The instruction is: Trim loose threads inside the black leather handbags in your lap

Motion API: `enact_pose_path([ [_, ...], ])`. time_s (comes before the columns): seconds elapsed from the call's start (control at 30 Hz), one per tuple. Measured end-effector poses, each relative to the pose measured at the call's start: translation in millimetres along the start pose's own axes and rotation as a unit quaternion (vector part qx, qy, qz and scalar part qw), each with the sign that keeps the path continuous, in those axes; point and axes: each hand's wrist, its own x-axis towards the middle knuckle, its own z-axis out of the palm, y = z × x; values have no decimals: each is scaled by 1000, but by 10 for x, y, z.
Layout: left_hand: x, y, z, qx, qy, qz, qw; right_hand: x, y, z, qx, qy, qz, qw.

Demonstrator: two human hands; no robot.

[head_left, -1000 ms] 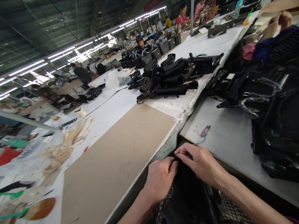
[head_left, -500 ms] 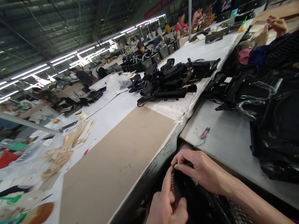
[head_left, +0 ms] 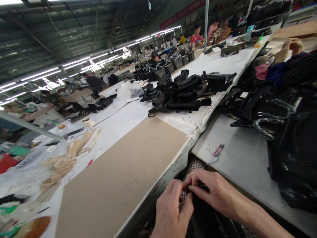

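A black, glossy leather-like piece [head_left: 201, 215] lies over checked fabric [head_left: 196, 165] below the table edge. My right hand [head_left: 215, 190] pinches the piece's upper edge between thumb and fingers. Beside it, my left hand [head_left: 172, 208] is closed at the same edge, its fingertips almost meeting the right ones. What exactly sits between the fingertips is hidden. Small thread snips [head_left: 219, 150] with pink handles lie on the grey tabletop [head_left: 244, 165] beyond my right hand.
Black bag parts [head_left: 185, 92] are heaped on the long white table, beyond a beige board [head_left: 119, 172]. Wrapped black bags [head_left: 294, 142] pile up at the right. A co-worker's hands [head_left: 288, 49] are raised behind them. Beige strips [head_left: 66, 158] and a red pen [head_left: 90, 162] lie left.
My left hand has moved up to the edge, its fingers now beside the right hand's. The view has shifted slightly, and the right hand keeps its pinch.
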Motion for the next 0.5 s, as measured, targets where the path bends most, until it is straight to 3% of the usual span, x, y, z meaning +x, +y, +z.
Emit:
enact_pose_path([
  [0.1,6,-25,80,-54,14,-7,998,0,6,17,87,42,51,994],
  [0.27,77,8,112,-104,-10,-97,990,29,-8,-19,162,80,102,978],
  [0.37,157,75,33,-142,-51,-85,985,-114,-30,-90,72,83,127,986],
  [0.5,280,129,-126,-129,-121,-65,982,-611,-25,-38,-87,117,140,979],
])
